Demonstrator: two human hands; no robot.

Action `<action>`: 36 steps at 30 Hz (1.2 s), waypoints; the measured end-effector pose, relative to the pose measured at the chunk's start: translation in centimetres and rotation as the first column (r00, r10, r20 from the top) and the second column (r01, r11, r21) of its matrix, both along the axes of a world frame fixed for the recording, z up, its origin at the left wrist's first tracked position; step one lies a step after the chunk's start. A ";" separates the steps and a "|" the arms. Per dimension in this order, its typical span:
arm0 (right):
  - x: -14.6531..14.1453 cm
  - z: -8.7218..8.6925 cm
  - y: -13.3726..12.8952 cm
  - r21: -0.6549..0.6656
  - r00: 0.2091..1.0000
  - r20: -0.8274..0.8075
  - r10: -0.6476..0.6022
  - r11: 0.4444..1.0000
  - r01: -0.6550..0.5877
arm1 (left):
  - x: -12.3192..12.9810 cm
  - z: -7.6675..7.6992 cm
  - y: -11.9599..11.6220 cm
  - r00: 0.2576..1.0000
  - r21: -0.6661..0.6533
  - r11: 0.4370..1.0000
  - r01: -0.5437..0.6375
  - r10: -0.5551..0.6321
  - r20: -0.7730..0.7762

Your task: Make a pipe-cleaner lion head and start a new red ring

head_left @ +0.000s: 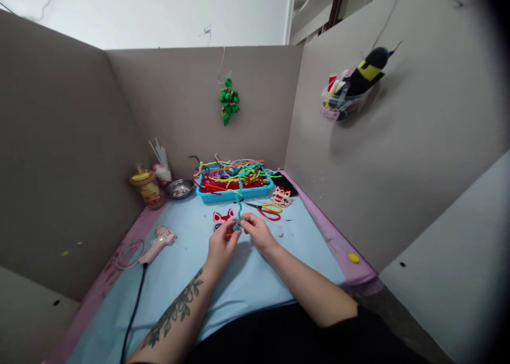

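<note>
A teal pipe cleaner [239, 196] rises upright from between my two hands, its lower end curled into a small coil. My left hand [221, 245] pinches the coiled end between thumb and fingers. Close beside it, my right hand [258, 232] has its fingertips closed on the same pipe cleaner just above the coil. Partly hidden behind my left hand lies a red and pink cat-like face [223, 216] made of pipe cleaners, with a blue eye showing.
Behind my hands stands a blue basket [223, 197] heaped with coloured pipe cleaners. Scissors [268, 210] and another cat-like face [281, 196] lie at its right. A pink glue gun [158, 245] with a black cord is on the left, near a metal bowl [180, 189]. Grey partitions enclose the table.
</note>
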State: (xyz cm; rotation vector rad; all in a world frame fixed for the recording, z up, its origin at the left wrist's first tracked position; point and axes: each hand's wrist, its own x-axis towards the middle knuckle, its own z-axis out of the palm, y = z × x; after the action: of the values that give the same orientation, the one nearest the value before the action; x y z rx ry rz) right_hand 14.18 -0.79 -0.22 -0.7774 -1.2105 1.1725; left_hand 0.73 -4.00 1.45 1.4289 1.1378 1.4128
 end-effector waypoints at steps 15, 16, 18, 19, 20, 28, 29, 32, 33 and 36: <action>10.0 2.3 5.9 0.085 -0.003 0.996 -0.085 0.993 0.083 | -1.4 1.1 1.3 0.921 -0.255 0.966 -0.032 0.128 0.368; 10.3 2.2 6.6 0.063 -0.039 0.997 -0.060 0.995 0.081 | -1.4 1.4 1.2 0.919 -0.248 0.968 -0.039 0.132 0.371; 10.7 1.9 7.7 0.026 -0.074 0.997 -0.021 0.997 0.067 | -1.5 2.3 1.0 0.918 -0.229 0.972 -0.047 0.132 0.373; 10.8 1.8 8.1 0.008 -0.091 0.996 -0.002 0.998 0.062 | -1.6 2.9 1.0 0.912 -0.228 0.973 -0.043 0.131 0.387; 10.8 1.7 8.5 -0.013 -0.108 0.994 0.019 0.998 0.056 | -1.8 3.5 1.1 0.899 -0.240 0.970 -0.029 0.130 0.417; 11.3 1.6 11.5 -0.154 -0.167 0.972 0.164 0.986 0.067 | -3.0 7.7 5.9 0.657 -0.472 0.857 0.206 0.236 0.716; 11.3 1.8 11.7 -0.172 -0.172 0.968 0.183 0.982 0.078 | -3.0 7.9 6.8 0.635 -0.477 0.853 0.211 0.251 0.731; 11.7 3.0 12.2 -0.221 -0.187 0.956 0.228 0.974 0.056 | -2.8 8.2 9.7 0.602 -0.471 0.861 0.193 0.275 0.750; 12.0 3.6 12.3 -0.232 -0.180 0.955 0.235 0.972 0.038 | -2.7 8.3 10.7 0.600 -0.463 0.868 0.180 0.275 0.751; 12.8 5.7 12.4 -0.212 -0.042 0.976 0.214 0.976 0.041 | -2.5 8.6 13.7 0.602 -0.438 0.889 0.133 0.279 0.748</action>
State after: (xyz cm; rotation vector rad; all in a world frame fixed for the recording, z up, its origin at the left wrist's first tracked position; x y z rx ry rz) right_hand 27.02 11.59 5.47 -1.9601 -2.4453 0.6076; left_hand -1.74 9.69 10.08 0.2900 0.8235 1.4667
